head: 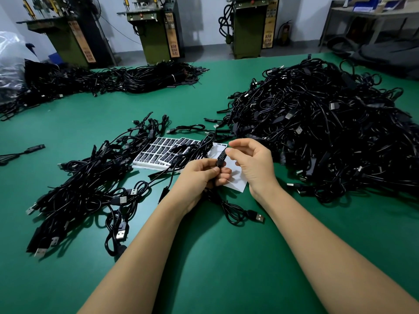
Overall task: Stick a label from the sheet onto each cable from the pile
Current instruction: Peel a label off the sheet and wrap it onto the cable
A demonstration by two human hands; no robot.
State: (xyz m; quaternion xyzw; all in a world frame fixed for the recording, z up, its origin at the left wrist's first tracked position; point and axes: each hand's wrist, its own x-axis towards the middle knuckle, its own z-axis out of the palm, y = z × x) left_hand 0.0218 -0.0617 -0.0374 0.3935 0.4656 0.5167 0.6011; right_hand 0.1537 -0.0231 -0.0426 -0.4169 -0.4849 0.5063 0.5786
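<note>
My left hand (200, 175) grips a black cable (235, 211) near its small inline box, and the cable's USB plug trails onto the green table below. My right hand (254, 164) pinches a small black label (221, 156) at the top of that box, thumb and forefinger closed on it. Behind my hands lies the label sheet (158, 152), rows of black labels on white backing, partly under cables. A big pile of black cables (322, 132) rises on the right. A flatter heap of cables (86, 184) spreads on the left.
The green table (204, 257) extends in front of me. More bundled cables (113, 80) lie along the far edge, a clear plastic bag (11, 57) at far left. Green machines (156, 30) stand behind the table. One loose cable (27, 151) lies at left.
</note>
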